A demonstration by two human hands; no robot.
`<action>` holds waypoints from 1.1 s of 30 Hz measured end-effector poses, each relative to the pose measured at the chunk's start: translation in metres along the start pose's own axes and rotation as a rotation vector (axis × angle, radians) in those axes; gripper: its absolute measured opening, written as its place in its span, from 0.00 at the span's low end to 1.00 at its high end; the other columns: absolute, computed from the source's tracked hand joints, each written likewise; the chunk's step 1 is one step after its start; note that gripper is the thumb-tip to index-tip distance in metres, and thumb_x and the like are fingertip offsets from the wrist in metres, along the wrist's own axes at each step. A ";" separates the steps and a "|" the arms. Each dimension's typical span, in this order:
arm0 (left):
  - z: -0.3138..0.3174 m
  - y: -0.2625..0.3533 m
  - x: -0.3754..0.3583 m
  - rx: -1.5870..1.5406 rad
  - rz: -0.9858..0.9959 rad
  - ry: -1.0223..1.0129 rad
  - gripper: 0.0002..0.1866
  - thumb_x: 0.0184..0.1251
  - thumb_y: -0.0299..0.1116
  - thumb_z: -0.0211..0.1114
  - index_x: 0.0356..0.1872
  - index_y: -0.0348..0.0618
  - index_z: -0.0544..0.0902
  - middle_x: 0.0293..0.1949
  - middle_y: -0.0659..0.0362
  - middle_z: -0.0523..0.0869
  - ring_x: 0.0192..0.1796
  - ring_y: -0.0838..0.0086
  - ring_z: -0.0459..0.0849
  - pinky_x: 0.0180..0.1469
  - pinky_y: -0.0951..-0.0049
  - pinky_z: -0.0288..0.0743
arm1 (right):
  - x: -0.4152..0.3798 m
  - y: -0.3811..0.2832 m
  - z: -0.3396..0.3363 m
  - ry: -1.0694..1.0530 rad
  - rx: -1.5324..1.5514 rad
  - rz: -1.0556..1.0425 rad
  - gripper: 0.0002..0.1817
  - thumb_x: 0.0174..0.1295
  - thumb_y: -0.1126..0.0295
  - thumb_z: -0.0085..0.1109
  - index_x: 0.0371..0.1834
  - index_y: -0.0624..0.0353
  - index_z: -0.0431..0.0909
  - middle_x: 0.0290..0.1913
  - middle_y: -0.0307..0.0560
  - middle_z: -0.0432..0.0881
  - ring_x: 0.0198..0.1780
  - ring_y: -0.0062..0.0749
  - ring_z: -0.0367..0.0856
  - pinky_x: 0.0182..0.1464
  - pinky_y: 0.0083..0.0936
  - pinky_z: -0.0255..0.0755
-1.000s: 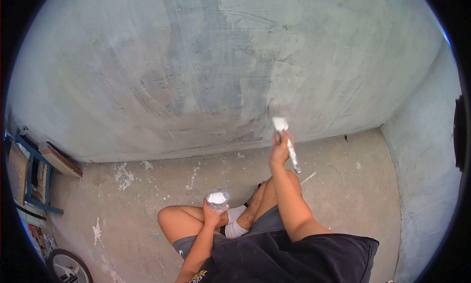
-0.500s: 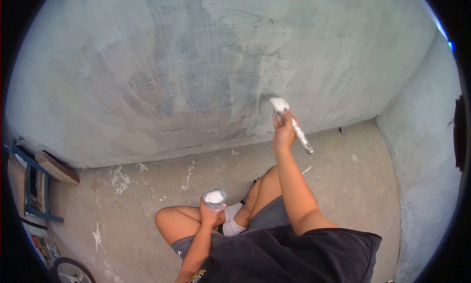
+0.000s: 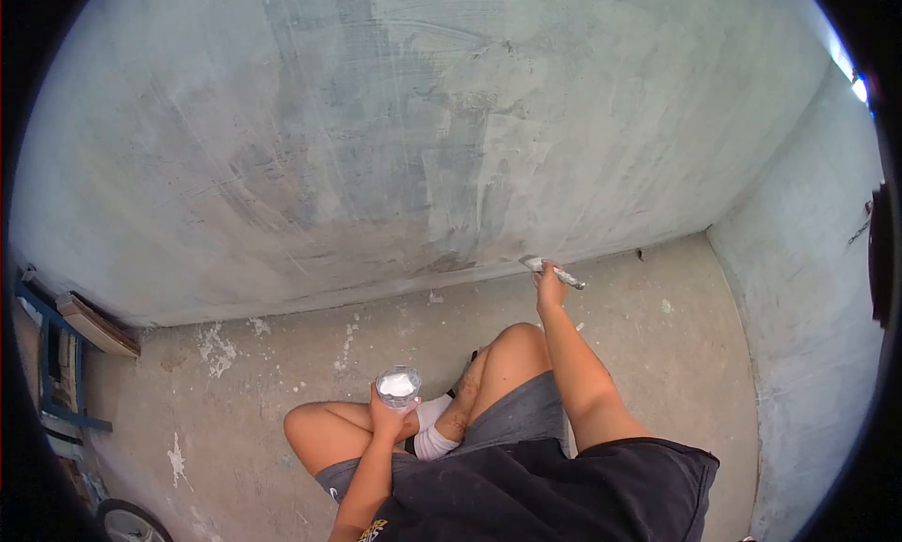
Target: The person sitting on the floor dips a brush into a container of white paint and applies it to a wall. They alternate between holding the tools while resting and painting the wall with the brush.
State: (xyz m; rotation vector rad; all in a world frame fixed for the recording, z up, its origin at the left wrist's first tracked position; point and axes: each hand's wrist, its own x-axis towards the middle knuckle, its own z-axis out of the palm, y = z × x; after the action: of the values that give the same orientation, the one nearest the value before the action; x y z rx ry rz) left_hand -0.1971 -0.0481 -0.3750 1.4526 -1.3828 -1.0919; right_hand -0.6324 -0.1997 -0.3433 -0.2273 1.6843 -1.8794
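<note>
A paintbrush (image 3: 567, 278) with a white-smeared handle is gripped in my right hand (image 3: 551, 286). Its bristles lie right at the lower part of the grey wall (image 3: 395, 157), just above the floor line. My left hand (image 3: 389, 414) holds a clear tub (image 3: 398, 401) with white paint (image 3: 398, 384) inside, over my crossed legs. Streaky pale and darker patches cover the wall, with the darkest ones left of the brush.
The concrete floor (image 3: 254, 382) carries white splatters. At the left stand a blue metal frame (image 3: 58, 354) and boards (image 3: 99, 324), with a wheel (image 3: 132, 523) below them. A side wall (image 3: 799, 288) meets the painted wall at the right.
My right hand has brought the paintbrush down the wall to near its base. The tub stays in my left hand, and the whole view has shifted slightly.
</note>
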 end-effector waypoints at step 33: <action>-0.001 -0.007 -0.004 0.028 -0.031 -0.011 0.49 0.36 0.36 0.90 0.61 0.33 0.71 0.54 0.47 0.84 0.56 0.60 0.84 0.59 0.63 0.78 | 0.046 0.065 0.007 -0.253 0.033 0.234 0.09 0.67 0.70 0.55 0.48 0.57 0.76 0.47 0.57 0.83 0.47 0.47 0.86 0.50 0.41 0.83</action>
State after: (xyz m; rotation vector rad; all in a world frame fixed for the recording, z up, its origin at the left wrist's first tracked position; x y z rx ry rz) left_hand -0.1942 -0.0439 -0.3813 1.4948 -1.3927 -1.1049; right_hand -0.6453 -0.2311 -0.4157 -0.2340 1.4423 -1.6304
